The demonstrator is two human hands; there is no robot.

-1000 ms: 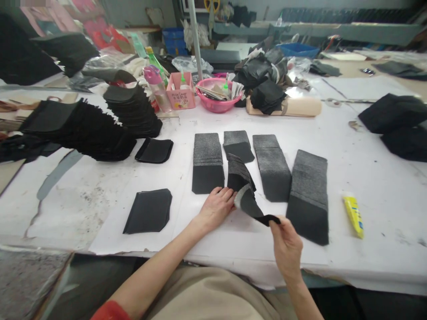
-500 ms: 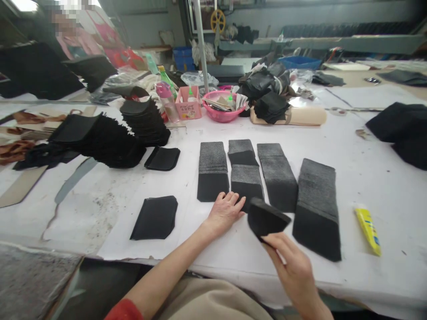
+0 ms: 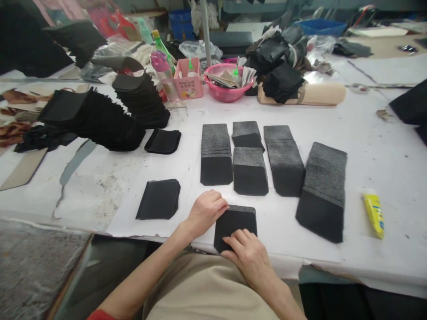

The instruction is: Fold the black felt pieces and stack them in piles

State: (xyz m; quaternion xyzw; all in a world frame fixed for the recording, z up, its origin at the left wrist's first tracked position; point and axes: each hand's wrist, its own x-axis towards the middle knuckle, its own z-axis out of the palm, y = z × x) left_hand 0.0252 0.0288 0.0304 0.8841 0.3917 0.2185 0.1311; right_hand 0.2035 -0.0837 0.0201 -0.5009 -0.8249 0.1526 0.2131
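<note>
At the front edge of the table, a black leather-like piece (image 3: pixel 236 223) with a grey fuzzy strip along its far edge lies between my hands. My left hand (image 3: pixel 207 212) pinches its far left corner. My right hand (image 3: pixel 249 254) grips it near the close edge, thumb below and fingers on top. Beyond them are overlapping rows of similar pieces with grey ends: a left row (image 3: pixel 216 171), a middle row (image 3: pixel 250 180), another row (image 3: pixel 287 173) and a slanted right row (image 3: pixel 320 213). A single black panel (image 3: pixel 159 200) lies left of my left hand.
A small black stack (image 3: pixel 163 141) sits near tall leaning piles of black pieces (image 3: pixel 100 120). A yellow tube (image 3: pixel 374 215) lies at right. Along the back stand a pink box (image 3: pixel 188 80), a pink basin (image 3: pixel 228 91), a bottle (image 3: pixel 165 75) and a beige roll (image 3: pixel 322 94).
My right hand has brought the black piece left and down to the table edge. My left hand has left the middle row and taken hold of the piece's corner. The view tilts lower.
</note>
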